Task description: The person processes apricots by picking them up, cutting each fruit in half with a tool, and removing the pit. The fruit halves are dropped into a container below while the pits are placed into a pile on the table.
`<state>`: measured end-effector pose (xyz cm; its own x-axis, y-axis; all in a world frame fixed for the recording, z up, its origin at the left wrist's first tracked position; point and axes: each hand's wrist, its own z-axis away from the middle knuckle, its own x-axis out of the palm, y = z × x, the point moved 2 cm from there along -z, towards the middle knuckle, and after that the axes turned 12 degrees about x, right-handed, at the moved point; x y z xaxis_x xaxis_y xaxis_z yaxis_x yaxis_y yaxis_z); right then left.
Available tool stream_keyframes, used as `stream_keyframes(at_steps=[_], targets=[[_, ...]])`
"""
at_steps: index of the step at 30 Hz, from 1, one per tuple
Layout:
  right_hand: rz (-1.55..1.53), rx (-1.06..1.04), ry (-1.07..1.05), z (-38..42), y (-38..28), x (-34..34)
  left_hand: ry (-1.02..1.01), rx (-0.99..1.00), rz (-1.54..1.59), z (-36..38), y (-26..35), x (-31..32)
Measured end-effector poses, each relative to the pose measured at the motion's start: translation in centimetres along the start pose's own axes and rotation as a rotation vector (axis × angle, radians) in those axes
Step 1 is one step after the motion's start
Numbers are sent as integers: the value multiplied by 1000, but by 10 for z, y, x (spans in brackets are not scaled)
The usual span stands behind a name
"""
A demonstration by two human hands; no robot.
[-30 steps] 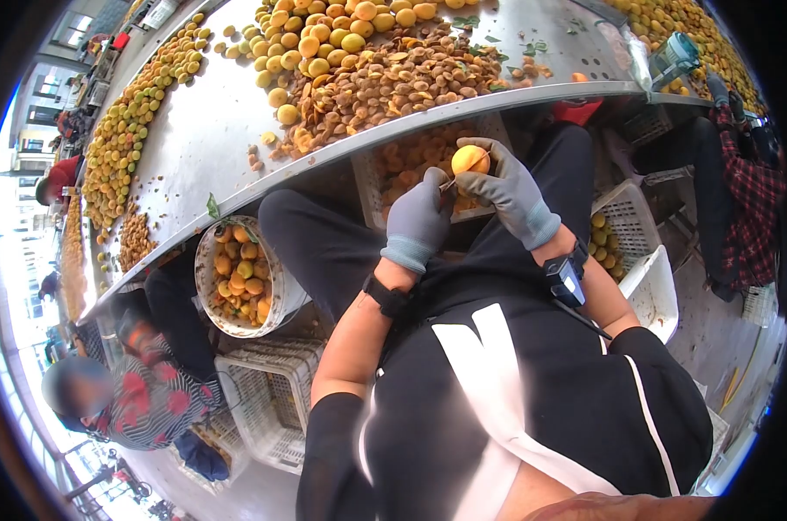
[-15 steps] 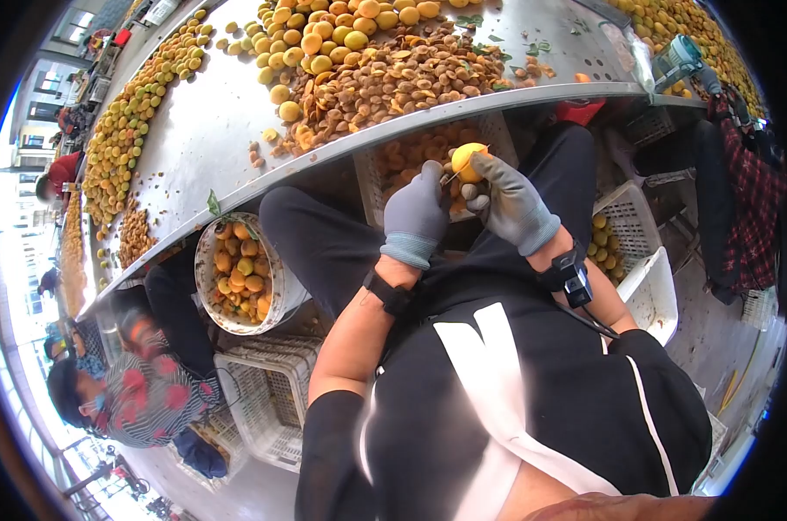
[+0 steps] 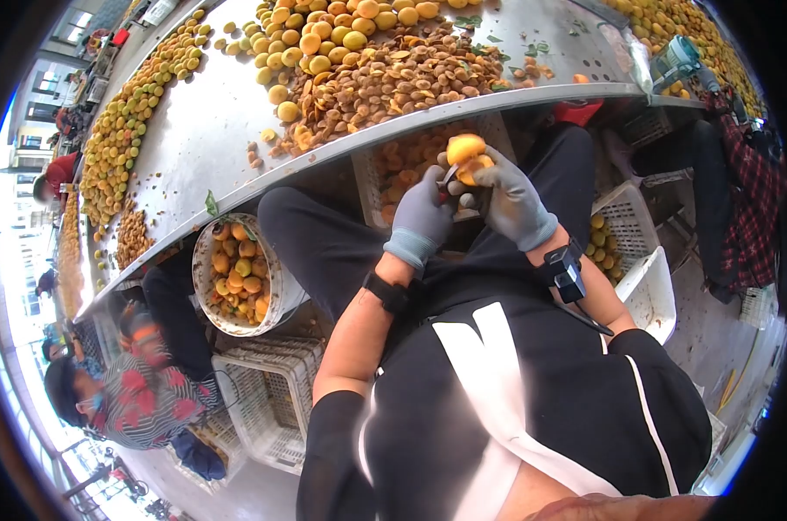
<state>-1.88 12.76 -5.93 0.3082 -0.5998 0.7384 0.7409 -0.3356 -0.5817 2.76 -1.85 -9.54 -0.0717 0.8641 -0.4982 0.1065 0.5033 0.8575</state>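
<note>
In my right hand (image 3: 516,207), gloved in grey, is a yellow-orange apricot (image 3: 466,149), cut open so that its two halves stand apart. My left hand (image 3: 418,217), also gloved, is closed around a small knife (image 3: 449,176). A bit of red shows at its grip, and the short blade is against the apricot. Some fingertips of both hands are hidden behind the fruit and gloves. Below and beyond the hands, a plastic crate (image 3: 366,184) holds orange apricot halves.
A metal table (image 3: 211,130) carries whole apricots and a heap of brown pits (image 3: 385,82). At my left stand a white bucket (image 3: 204,291) of apricots and a pale crate (image 3: 276,399). Another crate (image 3: 628,217) is at my right. Co-workers sit on both sides.
The apricot, whole-looking before, is now split open with its halves apart. My left hand has turned slightly, and the knife blade shows more clearly beside the fruit.
</note>
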Motion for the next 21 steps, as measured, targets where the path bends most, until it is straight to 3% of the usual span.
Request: stream_keyframes(at_steps=[4, 7, 9, 11, 16, 21], targets=[[-63, 103, -107, 0, 3, -8, 37, -74, 243, 0, -4, -1], [-114, 133, -75, -1, 6, -11, 3, -118, 250, 4, -18, -1], [13, 64, 46, -7, 7, -22, 0, -112, 254, 4, -23, -2], [43, 67, 88, -8, 5, -27, -12, -335, 492, 7, -23, -5], [64, 25, 129, -19, 3, -51, -42, -323, 545, 8, -17, -9], [-123, 172, 122, -15, 1, -41, -74, -370, 524, 10, -14, -10]])
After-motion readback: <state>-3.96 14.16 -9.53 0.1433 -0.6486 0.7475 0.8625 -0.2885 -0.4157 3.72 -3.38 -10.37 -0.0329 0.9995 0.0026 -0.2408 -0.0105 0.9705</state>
